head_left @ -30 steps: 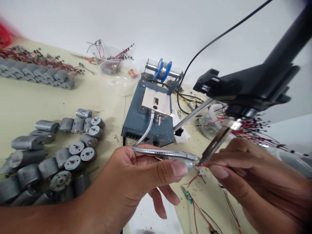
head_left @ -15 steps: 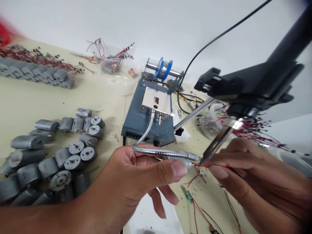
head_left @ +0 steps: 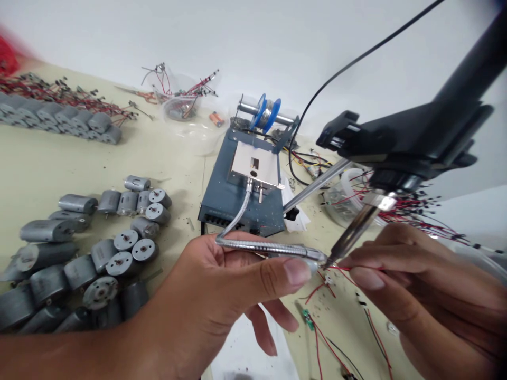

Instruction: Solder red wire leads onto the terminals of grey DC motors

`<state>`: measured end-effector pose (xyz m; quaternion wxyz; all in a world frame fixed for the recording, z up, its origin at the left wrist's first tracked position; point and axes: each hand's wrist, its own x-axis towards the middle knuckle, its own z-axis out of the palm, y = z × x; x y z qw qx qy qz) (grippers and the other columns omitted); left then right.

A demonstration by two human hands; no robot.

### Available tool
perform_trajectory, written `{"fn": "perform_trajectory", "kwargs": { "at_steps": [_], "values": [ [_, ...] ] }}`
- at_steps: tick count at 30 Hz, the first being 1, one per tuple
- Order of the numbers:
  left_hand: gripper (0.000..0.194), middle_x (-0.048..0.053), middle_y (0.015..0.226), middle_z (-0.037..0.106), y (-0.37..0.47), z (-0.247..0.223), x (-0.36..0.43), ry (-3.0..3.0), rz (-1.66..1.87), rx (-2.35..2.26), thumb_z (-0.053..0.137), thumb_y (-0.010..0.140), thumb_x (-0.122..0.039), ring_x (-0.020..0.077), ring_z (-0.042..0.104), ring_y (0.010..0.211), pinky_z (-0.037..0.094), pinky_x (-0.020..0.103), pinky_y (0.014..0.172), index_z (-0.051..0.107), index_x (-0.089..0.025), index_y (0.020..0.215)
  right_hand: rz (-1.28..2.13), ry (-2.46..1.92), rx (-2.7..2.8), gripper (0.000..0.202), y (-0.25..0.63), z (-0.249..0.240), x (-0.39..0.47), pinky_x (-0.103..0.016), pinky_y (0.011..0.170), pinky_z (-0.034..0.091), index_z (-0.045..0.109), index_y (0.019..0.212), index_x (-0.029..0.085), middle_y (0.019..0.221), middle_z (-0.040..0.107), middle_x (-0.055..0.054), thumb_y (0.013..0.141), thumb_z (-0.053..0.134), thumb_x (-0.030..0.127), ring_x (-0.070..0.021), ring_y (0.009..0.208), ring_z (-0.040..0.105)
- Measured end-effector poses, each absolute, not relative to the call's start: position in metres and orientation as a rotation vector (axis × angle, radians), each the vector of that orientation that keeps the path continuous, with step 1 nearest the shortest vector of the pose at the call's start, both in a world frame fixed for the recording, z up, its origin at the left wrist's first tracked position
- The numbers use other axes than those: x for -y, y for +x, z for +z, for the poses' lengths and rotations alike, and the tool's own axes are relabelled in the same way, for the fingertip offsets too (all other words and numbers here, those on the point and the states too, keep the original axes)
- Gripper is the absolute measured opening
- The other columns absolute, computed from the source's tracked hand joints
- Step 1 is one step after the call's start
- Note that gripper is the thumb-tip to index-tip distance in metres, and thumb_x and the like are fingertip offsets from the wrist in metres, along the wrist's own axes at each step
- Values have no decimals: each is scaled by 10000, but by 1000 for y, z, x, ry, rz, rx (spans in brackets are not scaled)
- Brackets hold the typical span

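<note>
My left hand [head_left: 245, 287] is closed, thumb against fingers, on a mostly hidden grey metal motor whose edge shows by the thumb tip. Right above it runs the flexible metal solder feed tube [head_left: 269, 246], its end close to the soldering iron tip [head_left: 328, 259]. The soldering iron [head_left: 356, 227] points down from a black stand. My right hand [head_left: 412, 295] pinches a red wire [head_left: 340, 267], with the wire's end at the iron tip beside the motor. The exact contact there is too small to make out.
A blue-grey solder feeder [head_left: 225, 184] with a blue solder spool [head_left: 259, 112] stands behind my hands. Loose motors [head_left: 81, 272] lie at left, wired motors [head_left: 51, 113] behind. At right is a tub [head_left: 344, 198] of red wires. A green board [head_left: 307, 319] with wires lies in front.
My left hand and the motor have shifted slightly right, closer to the iron tip. My right hand has moved slightly right, still pinching the red wire.
</note>
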<state>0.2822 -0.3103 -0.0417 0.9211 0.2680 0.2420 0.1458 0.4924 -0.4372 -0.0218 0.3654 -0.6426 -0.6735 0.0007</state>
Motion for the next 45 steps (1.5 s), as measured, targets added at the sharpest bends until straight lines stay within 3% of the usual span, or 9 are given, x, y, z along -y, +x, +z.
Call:
{"fn": "perform_trajectory", "kwargs": {
  "at_steps": [5, 9, 38, 45],
  "values": [
    [105, -48, 798, 810, 281, -44, 310, 527, 295, -412, 946, 821, -150, 100, 718, 656, 563, 119, 484, 899, -241, 841, 20, -1656, 1733, 111, 494, -25, 440, -364, 593, 513, 793, 1075, 328, 938, 773, -25, 1062, 722, 244, -238, 833, 711],
    [135, -44, 800, 817, 281, -47, 311, 512, 292, -390, 942, 830, -125, 97, 719, 644, 572, 118, 484, 902, -252, 844, 23, -1662, 1732, 109, 495, -27, 444, -373, 607, 491, 793, 1082, 322, 895, 738, -18, 1063, 726, 239, -224, 781, 669],
    [86, -22, 826, 813, 279, -41, 310, 583, 292, -467, 948, 810, -155, 98, 685, 663, 555, 113, 498, 899, -214, 849, -6, -1655, 1825, 88, 498, -27, 442, -314, 606, 546, 782, 1090, 323, 923, 785, 12, 1070, 735, 252, -179, 775, 710],
    [68, -16, 821, 795, 281, -41, 309, 591, 300, -514, 958, 810, -202, 100, 656, 649, 537, 119, 491, 896, -197, 837, -15, -1671, 1797, 94, 498, -26, 441, -315, 537, 537, 792, 1078, 323, 913, 802, 3, 1040, 756, 245, -195, 728, 729]
  ]
}}
